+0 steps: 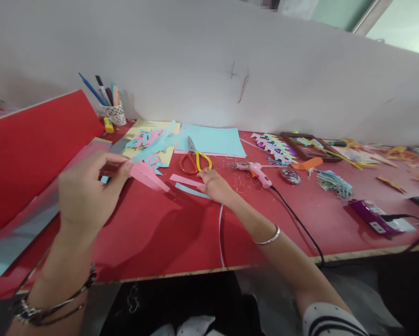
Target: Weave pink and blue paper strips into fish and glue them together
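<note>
Pink paper [148, 176] is pinched by left fingers [125, 169]; right fingers [206, 177] are partly hidden, their grip unclear.

Pinched pink paper [148, 177] is slanting down above the worktop [132, 238]; a pink strip [184, 179] and a pale-blue strip [191, 190] are lying side by side; red-and-yellow-handled scissors [197, 157] are resting beyond, blades pointing away.
</note>
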A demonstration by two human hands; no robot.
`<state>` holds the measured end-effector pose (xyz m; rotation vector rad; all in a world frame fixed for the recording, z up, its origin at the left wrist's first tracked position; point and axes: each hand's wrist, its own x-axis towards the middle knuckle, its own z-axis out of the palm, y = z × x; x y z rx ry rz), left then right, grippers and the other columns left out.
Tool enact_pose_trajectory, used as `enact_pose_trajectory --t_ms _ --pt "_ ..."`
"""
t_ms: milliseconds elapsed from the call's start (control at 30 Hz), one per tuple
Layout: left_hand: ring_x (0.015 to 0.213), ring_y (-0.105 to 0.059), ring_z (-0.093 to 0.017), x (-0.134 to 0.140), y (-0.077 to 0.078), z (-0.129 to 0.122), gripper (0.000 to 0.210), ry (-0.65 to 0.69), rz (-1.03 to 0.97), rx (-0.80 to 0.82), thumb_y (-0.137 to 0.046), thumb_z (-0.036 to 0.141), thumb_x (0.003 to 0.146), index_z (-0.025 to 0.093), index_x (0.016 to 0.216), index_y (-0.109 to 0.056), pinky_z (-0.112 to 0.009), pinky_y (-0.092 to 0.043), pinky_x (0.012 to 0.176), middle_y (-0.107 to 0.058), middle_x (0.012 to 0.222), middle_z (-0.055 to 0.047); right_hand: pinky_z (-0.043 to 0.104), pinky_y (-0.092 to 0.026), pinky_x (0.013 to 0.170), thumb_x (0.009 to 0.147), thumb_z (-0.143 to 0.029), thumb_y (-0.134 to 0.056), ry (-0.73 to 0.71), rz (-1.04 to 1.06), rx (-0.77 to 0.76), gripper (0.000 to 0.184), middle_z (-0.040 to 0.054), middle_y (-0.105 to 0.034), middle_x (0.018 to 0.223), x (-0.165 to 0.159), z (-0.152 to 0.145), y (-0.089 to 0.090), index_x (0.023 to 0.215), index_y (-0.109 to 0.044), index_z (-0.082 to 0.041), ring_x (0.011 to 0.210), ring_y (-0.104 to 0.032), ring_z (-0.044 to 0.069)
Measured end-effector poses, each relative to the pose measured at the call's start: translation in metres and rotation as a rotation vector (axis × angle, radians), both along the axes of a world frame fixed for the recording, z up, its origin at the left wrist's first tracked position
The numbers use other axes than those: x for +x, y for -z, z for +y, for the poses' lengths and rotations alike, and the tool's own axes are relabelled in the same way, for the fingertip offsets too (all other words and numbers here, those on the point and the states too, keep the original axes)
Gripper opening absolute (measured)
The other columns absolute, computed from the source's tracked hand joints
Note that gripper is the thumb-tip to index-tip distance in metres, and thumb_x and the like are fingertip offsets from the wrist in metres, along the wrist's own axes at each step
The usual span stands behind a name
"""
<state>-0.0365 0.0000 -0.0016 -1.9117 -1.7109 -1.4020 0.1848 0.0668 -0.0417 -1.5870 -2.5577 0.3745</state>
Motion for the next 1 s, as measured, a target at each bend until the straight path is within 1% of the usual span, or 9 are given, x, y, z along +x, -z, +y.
enact_pose_trajectory --t_ms 133,300,433,533,600,667,767,867,1000 --pt "0.057 -0.059 -0.012 0.0 0.003 -0.001 0.015 0.031 -0.089 -0.088 -0.052 0.033 0.077 0.021 0.071 -0.058 -0.022 -0.043 0.055 -0.062 0.059 0.003 0.034 -0.042 0.082 0.072 -0.011 -0.059 0.011 -0.018 -0.004 0.024 0.0151 -0.053 0.107 0.004 -0.004 0.001 0.096 -0.057 -0.01 0.098 -0.052 0.021" --pt "0.054 -0.058 -0.011 0.0 0.003 0.0 0.017 0.093 -0.24 -0.187 -0.052 0.037 0.072 0.021 0.069 -0.058 -0.021 -0.044 0.058 -0.059 0.054 0.005 0.032 -0.041 0.079 0.073 -0.002 -0.049 0.028 -0.018 -0.003 0.02 0.0121 -0.058 0.098 0.014 -0.007 -0.002 0.089 -0.057 -0.012 0.091 -0.054 0.019" --pt "0.046 -0.056 -0.009 0.004 0.002 0.001 0.018 0.162 -0.354 -0.282 -0.053 0.039 0.067 0.021 0.066 -0.057 -0.019 -0.044 0.052 -0.057 0.05 0.006 0.031 -0.04 0.077 0.069 0.003 -0.047 0.052 0.016 -0.009 0.022 0.0123 -0.06 0.094 0.019 -0.009 -0.003 0.084 -0.057 -0.01 0.089 -0.054 0.02" --pt "0.043 -0.054 -0.008 0.008 0.0 0.005 0.019 0.205 -0.387 -0.343 -0.053 0.04 0.064 0.021 0.065 -0.056 -0.018 -0.043 0.049 -0.056 0.047 0.006 0.029 -0.04 0.078 0.069 -0.001 -0.049 0.08 0.081 -0.004 0.025 0.01 -0.06 0.097 0.024 -0.008 -0.004 0.09 -0.056 -0.012 0.091 -0.054 0.018" --pt "0.042 -0.053 -0.008 0.01 -0.002 0.008 0.018 0.227 -0.394 -0.363 -0.053 0.04 0.063 0.022 0.065 -0.055 -0.019 -0.044 0.049 -0.055 0.046 0.007 0.027 -0.04 0.074 0.073 -0.005 -0.046 0.103 0.124 0.007 0.026 0.0062 -0.061 0.091 0.029 -0.007 -0.006 0.095 -0.054 -0.015 0.085 -0.055 0.015" --pt "0.042 -0.052 -0.008 0.012 -0.003 0.011 0.018 0.242 -0.38 -0.38 -0.052 0.04 0.062 0.022 0.064 -0.054 -0.019 -0.044 0.05 -0.055 0.046 0.007 0.025 -0.04 0.066 0.073 -0.007 -0.044 0.125 0.227 -0.005 0.025 0.0005 -0.059 0.076 0.033 -0.006 -0.01 0.095 -0.052 -0.017 0.071 -0.054 0.012" --pt "0.044 -0.054 -0.01 0.013 -0.004 0.014 0.019 0.232 -0.335 -0.397 -0.051 0.04 0.062 0.022 0.064 -0.053 -0.02 -0.045 0.051 -0.055 0.046 0.006 0.023 -0.038 0.056 0.069 -0.007 -0.043 0.156 0.535 -0.102 0.024 -0.0071 -0.048 0.058 0.037 -0.004 -0.019 0.088 -0.051 -0.018 0.053 -0.048 0.009" --pt "0.047 -0.056 -0.011 0.012 -0.001 0.015 0.019 0.192 -0.287 -0.396 -0.049 0.041 0.064 0.022 0.066 -0.054 -0.02 -0.045 0.052 -0.057 0.048 0.006 0.023 -0.039 0.057 0.067 -0.01 -0.044 0.191 0.83 -0.203 0.019 -0.0084 -0.048 0.059 0.038 -0.001 -0.029 0.082 -0.05 -0.019 0.047 -0.048 0.006" --pt "0.052 -0.059 -0.013 0.008 0.003 0.017 0.02 0.153 -0.182 -0.368 -0.047 0.041 0.068 0.023 0.069 -0.055 -0.021 -0.043 0.054 -0.06 0.052 0.005 0.022 -0.04 0.055 0.064 -0.016 -0.05 0.288 1.187 -0.253 0.008 -0.0093 -0.048 0.055 0.037 0.004 -0.04 0.071 -0.051 -0.019 0.044 -0.048 0.005"
